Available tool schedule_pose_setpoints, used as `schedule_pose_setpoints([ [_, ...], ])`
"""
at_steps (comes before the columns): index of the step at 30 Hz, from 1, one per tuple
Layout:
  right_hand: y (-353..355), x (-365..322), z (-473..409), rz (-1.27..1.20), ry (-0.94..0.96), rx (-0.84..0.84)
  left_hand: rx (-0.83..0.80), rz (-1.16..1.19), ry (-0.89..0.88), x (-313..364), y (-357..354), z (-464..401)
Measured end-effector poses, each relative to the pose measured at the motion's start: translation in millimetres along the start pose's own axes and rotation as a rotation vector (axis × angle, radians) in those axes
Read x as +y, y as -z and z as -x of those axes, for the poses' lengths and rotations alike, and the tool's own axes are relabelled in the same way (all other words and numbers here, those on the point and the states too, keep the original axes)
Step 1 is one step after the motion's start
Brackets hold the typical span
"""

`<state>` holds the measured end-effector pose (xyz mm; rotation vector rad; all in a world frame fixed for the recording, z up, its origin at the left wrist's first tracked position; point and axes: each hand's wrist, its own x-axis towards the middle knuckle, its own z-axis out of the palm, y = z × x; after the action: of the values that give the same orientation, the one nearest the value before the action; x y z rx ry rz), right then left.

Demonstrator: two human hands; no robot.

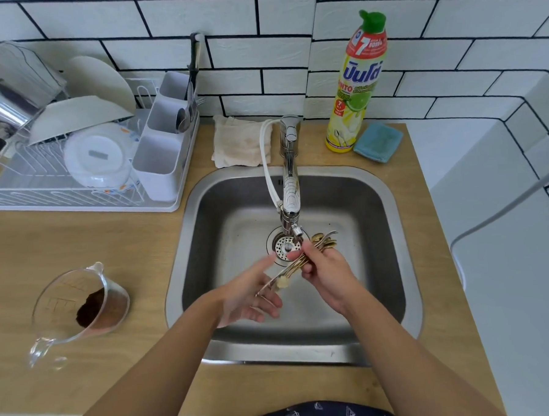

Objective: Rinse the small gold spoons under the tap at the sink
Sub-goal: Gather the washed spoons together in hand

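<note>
Right hand (326, 273): fingers curled round the gold spoons (304, 257); bundle over the sink (392, 233), bowls just beside the tap (290, 188) outlet; count unclear.
Left hand (250, 293): fingers relaxed, holding nothing, under the handle ends.
Measuring jug (78, 308), 9 o'clock: brown powder.
Detergent bottle (357, 82), 1 o'clock: "7", "NEW".
Cutlery caddy (160, 150), 11 o'clock: three compartments.

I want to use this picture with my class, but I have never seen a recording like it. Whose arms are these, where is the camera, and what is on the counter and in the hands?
There is no machine here: a person wears a camera on the head, looking down at their own arms. The right hand grips a bunch of small gold spoons over the steel sink, just below the tap. The left hand is open beside the spoon handles. On the wooden counter stand a dish rack, a glass measuring jug with brown powder, a folded cloth, a dish soap bottle and a blue sponge.
</note>
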<state>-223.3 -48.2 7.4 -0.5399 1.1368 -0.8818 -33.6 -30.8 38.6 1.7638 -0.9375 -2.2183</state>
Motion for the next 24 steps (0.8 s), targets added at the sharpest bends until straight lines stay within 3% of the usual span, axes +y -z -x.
schedule_pose_setpoints([
  [3,3.1,3.5,1.0,-0.018,0.098,0.144,0.377,0.383,-0.112,-8.1,-3.5,-11.4],
  [6,-13.6,18.0,5.7,0.026,0.134,0.193,0.508,0.659,-0.210,1.0,-24.9,-22.6],
  [14,-16.3,26.4,11.0,-0.027,0.176,0.227,0.685,0.636,-0.308,12.5,-36.8,-25.3],
  [20,-23.6,36.1,21.6,0.006,0.164,0.236,0.683,0.502,-0.339,7.8,-56.4,-21.8],
  [24,-0.5,4.8,45.3,-0.025,0.279,0.317,0.717,0.459,-0.477,8.7,-34.9,-5.2],
])
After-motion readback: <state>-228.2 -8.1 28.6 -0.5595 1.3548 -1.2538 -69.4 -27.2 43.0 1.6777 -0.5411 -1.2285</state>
